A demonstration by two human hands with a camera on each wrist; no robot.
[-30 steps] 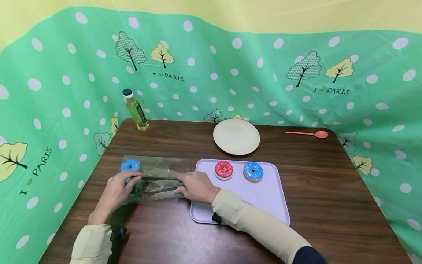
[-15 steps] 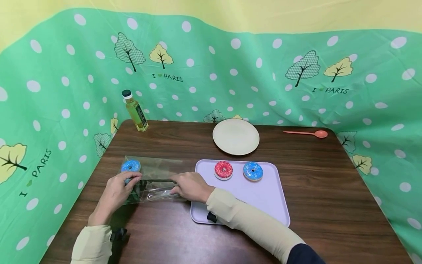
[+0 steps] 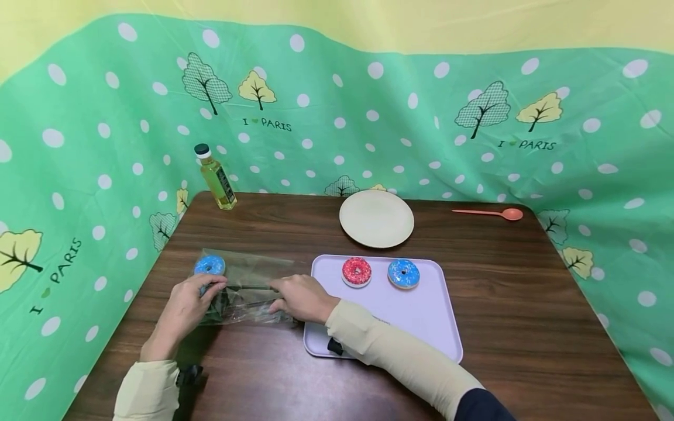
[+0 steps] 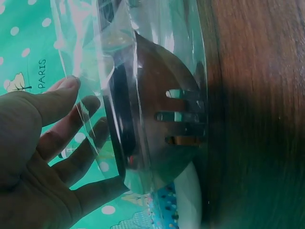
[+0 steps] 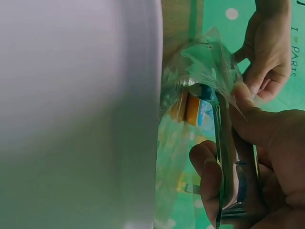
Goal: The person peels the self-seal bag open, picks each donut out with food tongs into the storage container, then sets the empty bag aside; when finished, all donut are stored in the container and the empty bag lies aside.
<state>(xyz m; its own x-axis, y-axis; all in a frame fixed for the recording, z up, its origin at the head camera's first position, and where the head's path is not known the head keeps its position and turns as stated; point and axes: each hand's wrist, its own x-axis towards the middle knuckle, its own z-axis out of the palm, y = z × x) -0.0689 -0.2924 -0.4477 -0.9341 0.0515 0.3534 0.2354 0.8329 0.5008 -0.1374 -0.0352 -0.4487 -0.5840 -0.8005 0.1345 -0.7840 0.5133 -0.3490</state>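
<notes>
A clear plastic bag (image 3: pixel 253 270) lies across the left of the table. In it sits a blue-iced toy donut (image 3: pixel 209 264), with more blue partly covered by my left hand (image 3: pixel 183 303). That hand pinches the bag's film between thumb and fingers. My right hand (image 3: pixel 304 297) is at the bag's right end, by the tray, and grips metal tongs (image 5: pixel 233 157). The tongs reach inside the bag; in the left wrist view their slotted head (image 4: pixel 155 76) shows through the film, close to a sprinkled blue donut (image 4: pixel 163 210).
A lilac tray (image 3: pixel 421 327) bears a red donut (image 3: pixel 357 272) and a blue donut (image 3: pixel 403 273). Behind it are a cream plate (image 3: pixel 377 218) and a coral spoon (image 3: pixel 511 214). An oil bottle (image 3: pixel 218 181) stands at the back left. Patterned cloth surrounds the table.
My right hand has shifted a little left with the tongs, mostly in the first half second. The left hand stays in place on the bag.
</notes>
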